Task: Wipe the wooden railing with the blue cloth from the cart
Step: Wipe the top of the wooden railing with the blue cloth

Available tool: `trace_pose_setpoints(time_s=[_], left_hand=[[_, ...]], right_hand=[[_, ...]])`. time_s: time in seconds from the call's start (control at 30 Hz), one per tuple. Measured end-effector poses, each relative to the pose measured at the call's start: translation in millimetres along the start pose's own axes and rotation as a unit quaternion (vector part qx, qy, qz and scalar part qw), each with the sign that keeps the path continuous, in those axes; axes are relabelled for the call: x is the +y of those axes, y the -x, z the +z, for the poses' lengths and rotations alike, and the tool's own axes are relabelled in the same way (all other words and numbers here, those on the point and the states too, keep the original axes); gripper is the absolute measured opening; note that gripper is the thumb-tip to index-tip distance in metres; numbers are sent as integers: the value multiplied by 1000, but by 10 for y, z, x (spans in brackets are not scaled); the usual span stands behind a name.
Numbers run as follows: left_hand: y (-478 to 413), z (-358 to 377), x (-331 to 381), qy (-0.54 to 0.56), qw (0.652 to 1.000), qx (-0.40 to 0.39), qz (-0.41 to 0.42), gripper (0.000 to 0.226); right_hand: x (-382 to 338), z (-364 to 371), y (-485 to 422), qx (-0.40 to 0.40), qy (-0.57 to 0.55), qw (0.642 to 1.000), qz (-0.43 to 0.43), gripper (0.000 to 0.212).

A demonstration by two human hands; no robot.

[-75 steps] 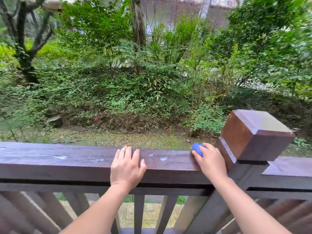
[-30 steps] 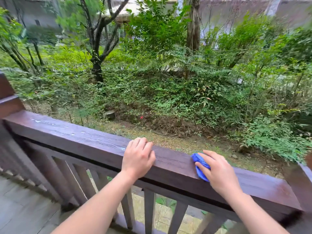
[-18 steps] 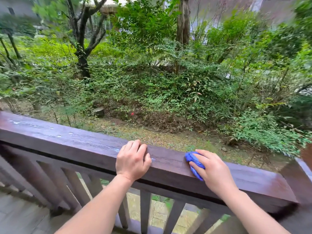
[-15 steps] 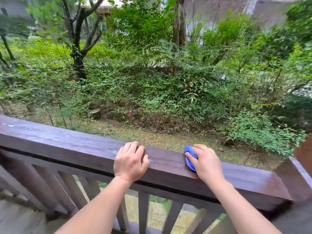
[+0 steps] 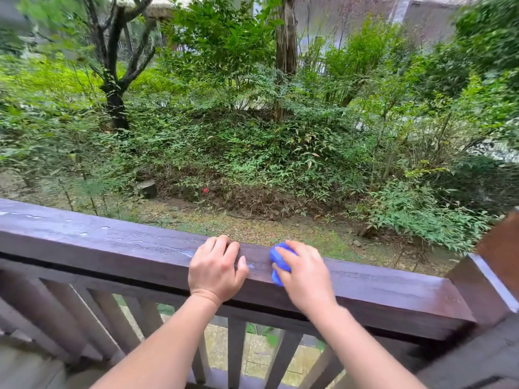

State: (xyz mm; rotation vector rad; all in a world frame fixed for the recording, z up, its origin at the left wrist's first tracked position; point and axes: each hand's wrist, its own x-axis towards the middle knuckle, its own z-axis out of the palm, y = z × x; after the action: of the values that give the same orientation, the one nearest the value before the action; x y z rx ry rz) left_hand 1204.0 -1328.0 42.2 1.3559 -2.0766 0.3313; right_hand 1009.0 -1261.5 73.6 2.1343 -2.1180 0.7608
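Observation:
A dark brown wooden railing (image 5: 112,245) runs across the view from left to right, its top wet with drops on the left part. My right hand (image 5: 304,273) presses a bunched blue cloth (image 5: 276,262) onto the rail's top and front edge; most of the cloth is hidden under my fingers. My left hand (image 5: 217,269) rests on the rail just left of the cloth, fingers curled over the far edge, holding nothing else. A narrow strip of wood separates the two hands.
A square wooden post (image 5: 497,262) stands at the right end of the rail. Vertical balusters (image 5: 236,352) fill the space below. Beyond the rail lie bare ground, shrubs and trees (image 5: 112,88). The cart is not in view.
My right hand has slid the cloth leftward along the rail, from beside the post to close by my left hand. The view has swung left, pushing the post to the frame's edge.

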Motion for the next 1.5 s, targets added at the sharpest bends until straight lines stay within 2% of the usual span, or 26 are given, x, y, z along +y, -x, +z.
trace_pose_setpoints(time_s=[0.1, 0.13, 0.23, 0.3, 0.4, 0.47, 0.5, 0.6, 0.7, 0.8, 0.87, 1.03, 1.2, 1.33, 1.4, 1.5], left_hand=[[8, -2, -8, 5, 1000, 1, 3, 27], [7, -6, -3, 6, 1000, -1, 3, 26], [-9, -41, 36, 9, 1000, -15, -2, 26], [-3, -76, 59, 8, 999, -32, 1, 28], [-7, -140, 35, 21, 998, -52, 6, 31], [-18, -192, 5, 69, 996, -55, -4, 30], [-18, -224, -25, 99, 994, -46, -11, 29], [19, -331, -255, 115, 993, -3, -11, 27], [13, -448, -695, 38, 999, 23, -2, 28], [-59, -486, -1105, -27, 1000, -4, -4, 31], [-78, -452, -1267, -44, 998, -41, 10, 33], [-44, -310, -1440, -16, 998, -58, 22, 31], [-52, -220, -1470, 3, 999, -25, 30, 30], [-54, -223, -1483, 6, 999, -15, 37, 25], [-52, -218, -1480, 8, 999, -12, 37, 25], [-42, -199, -1490, 16, 999, -1, 41, 23]], right_hand=[[7, -14, 257, -41, -14, 991, -127, 42], [75, -40, 214, -43, -14, 991, -128, 43], [173, -51, -121, -26, -32, 999, -23, 35], [28, 32, -260, -16, -25, 1000, 2, 32], [-255, 185, -176, -34, -44, 996, -76, 36], [-267, 223, -142, -47, -51, 988, -135, 41], [-246, 216, -207, -48, -51, 988, -136, 42], [-271, 235, -409, -46, -49, 994, -84, 38], [-468, 274, -390, -40, -43, 995, -84, 36], [-510, 325, -263, -59, -51, 990, -119, 43], [-475, 301, -317, -57, -41, 991, -114, 43], [-742, 343, -439, 1, -49, 999, 20, 36], [-869, 415, -190, -42, -23, 993, -106, 49], [-755, 373, -524, 2, 16, 997, 77, 37], [-926, 450, -537, 18, 23, 993, 116, 35], [-1173, 593, -252, -4, -8, 1000, 23, 44]])
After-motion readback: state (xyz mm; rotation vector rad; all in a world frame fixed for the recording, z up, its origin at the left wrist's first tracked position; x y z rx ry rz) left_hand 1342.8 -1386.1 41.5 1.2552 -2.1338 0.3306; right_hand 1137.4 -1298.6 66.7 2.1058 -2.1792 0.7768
